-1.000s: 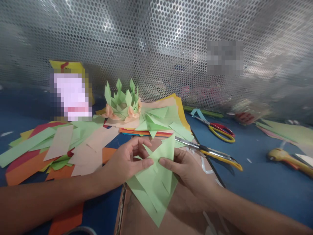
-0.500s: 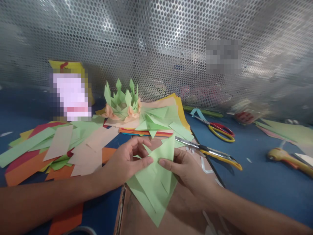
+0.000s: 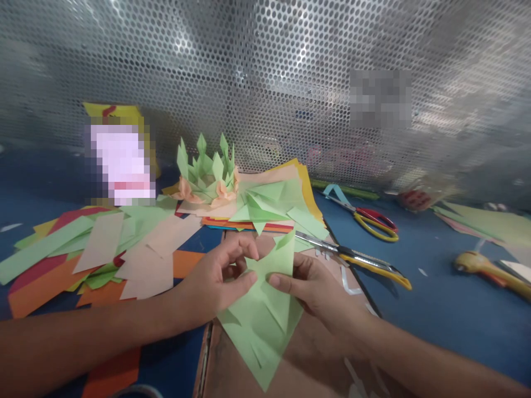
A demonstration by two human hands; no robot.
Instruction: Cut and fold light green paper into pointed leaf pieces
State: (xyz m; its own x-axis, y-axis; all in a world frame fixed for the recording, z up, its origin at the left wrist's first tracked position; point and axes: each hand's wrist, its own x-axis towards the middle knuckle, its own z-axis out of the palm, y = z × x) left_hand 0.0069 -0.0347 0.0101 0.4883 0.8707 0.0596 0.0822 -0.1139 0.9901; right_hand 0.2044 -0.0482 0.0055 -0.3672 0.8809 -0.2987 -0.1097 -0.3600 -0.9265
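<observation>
A light green sheet of paper [image 3: 265, 326], folded into a pointed kite-like shape, is held above a brown cardboard board with its long tip towards me. My right hand [image 3: 319, 284] pinches its right edge, thumb on top and fingers behind. My left hand [image 3: 226, 273] is at the left edge, thumb lying on the paper and index finger curled at the upper edge; its other fingers are partly hidden. Creases and a raised flap show on the sheet. Beyond the hands stands a green folded-paper crown shape [image 3: 207, 171] with peach paper pieces at its base.
The cardboard board [image 3: 232, 365] lies on a blue table. A yellow utility knife [image 3: 365, 260] rests across its right edge, with red-and-yellow scissors [image 3: 365, 218] farther back. Coloured paper strips [image 3: 145, 249] pile up at left. A perforated metal panel [image 3: 265, 83] rises behind.
The paper's near tip has shifted slightly down towards me. My left index finger has straightened and come lower, onto the paper's upper left edge. My right hand keeps its pinch.
</observation>
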